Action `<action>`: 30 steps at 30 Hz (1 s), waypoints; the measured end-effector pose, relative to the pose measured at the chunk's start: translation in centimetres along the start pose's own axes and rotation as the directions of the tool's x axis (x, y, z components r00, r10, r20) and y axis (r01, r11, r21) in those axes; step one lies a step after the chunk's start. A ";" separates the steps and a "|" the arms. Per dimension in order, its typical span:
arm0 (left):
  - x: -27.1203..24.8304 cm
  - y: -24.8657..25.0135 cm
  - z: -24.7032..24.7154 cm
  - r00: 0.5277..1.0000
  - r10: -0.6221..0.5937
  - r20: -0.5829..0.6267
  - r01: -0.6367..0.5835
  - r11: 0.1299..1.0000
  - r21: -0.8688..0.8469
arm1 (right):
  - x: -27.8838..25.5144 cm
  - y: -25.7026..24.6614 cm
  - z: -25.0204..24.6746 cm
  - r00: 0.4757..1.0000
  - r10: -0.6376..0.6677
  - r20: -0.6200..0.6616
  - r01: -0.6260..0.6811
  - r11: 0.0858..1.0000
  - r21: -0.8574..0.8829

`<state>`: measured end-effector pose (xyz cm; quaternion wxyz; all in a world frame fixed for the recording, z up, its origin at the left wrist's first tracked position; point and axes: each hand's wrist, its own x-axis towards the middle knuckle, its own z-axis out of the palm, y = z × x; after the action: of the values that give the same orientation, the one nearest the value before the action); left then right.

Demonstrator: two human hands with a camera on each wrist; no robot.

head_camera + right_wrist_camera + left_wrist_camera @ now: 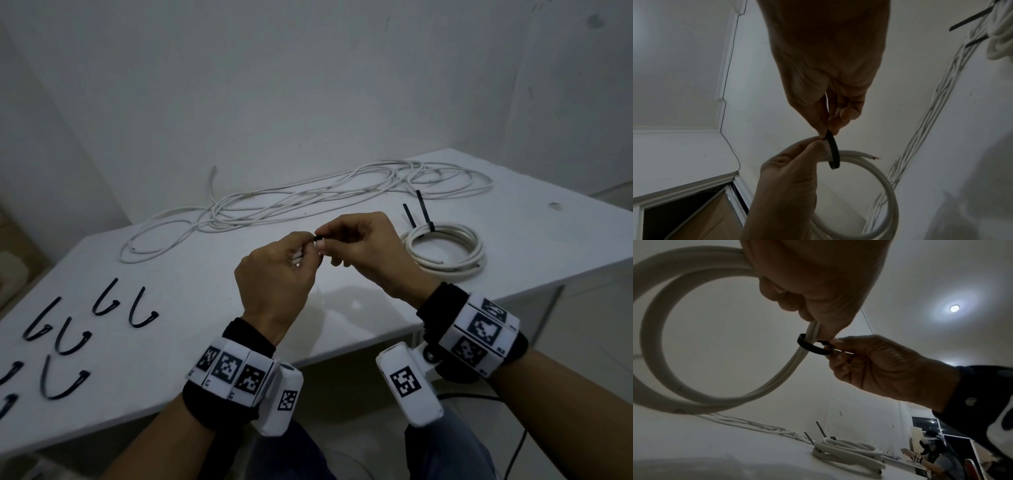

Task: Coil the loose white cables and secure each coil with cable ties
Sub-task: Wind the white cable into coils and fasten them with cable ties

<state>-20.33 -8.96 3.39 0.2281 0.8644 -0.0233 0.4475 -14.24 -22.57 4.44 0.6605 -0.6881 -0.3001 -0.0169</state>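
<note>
A small coil (701,395) of white cable is held up above the worktop (342,318), between the two hands. It is gripped by the left hand (274,287), whose fingers (781,293) are curled round its bundled strands, so that the loop hangs below and to the left of them in the left wrist view. A black tie (813,347) is looped round the strands just beyond the left fingertips. The tie's end is pinched by the right hand (370,253) between thumb and curled fingers (840,353), right where the two hands meet. In the right wrist view the tie (833,152) is seen edge-on across the coil (879,186), and a cut cable end with bare wire sticks out just past it.

To the right of the right fingers, a finished coil (445,250) lies flat on the worktop, bound by two black ties whose tails (416,210) stand upward. Beyond the fingers, towards the wall, a loose cable tangle (308,198) is spread across the worktop. Well to the left of the left fingers, spare ties (68,329), bent into hooks, are laid out singly on the worktop.

Marker-covered wrist bands (233,373) are worn on both forearms. A ceiling lamp (954,308) is lit above the hands.
</note>
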 end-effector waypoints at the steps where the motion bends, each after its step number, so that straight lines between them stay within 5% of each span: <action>1: 0.0 0.1 0.0 0.999 -0.036 0.023 0.037 0.999 -0.028 | 0.1 -0.1 -0.1 1.000 -0.010 -0.004 0.010 1.000 -0.006; 5: 0.5 0.0 -0.1 0.959 -0.209 0.191 0.260 0.917 -0.304 | 1.0 -0.6 -0.5 0.998 -0.054 -0.034 0.050 0.991 -0.122; 9: 0.5 0.1 -0.6 0.910 -0.199 0.363 0.373 0.775 -0.510 | 1.7 -1.2 -0.9 0.993 -0.111 0.032 0.116 0.941 -0.318; 15: 0.8 0.4 -0.8 0.904 -0.240 0.355 0.404 0.752 -0.521 | 2.8 -2.5 -1.2 0.986 -0.126 0.106 0.162 0.865 -0.474; 18: 1.5 0.7 -1.1 0.864 -0.288 0.412 0.473 0.745 -0.471 | 3.4 -3.6 -1.1 0.974 -0.219 0.052 0.212 0.820 -0.531; 22: 1.8 0.8 -1.4 0.783 -0.368 0.502 0.586 0.706 -0.396 | 4.5 -5.1 -1.6 0.964 -0.264 -0.021 0.218 0.836 -0.503; 25: 1.9 1.2 -1.5 0.785 -0.373 0.494 0.590 0.694 -0.413 | 4.6 -4.8 -0.9 0.960 -0.273 -0.056 0.215 0.853 -0.475; 30: 1.6 0.8 -1.1 0.811 -0.349 0.469 0.569 0.657 -0.494 | 4.5 -4.3 -0.1 0.990 -0.114 -0.088 0.090 0.967 -0.240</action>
<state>-20.40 -8.91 5.50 0.5956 0.7808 0.0169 0.1881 -12.40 -21.15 10.19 0.5867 -0.7434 -0.2974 -0.1211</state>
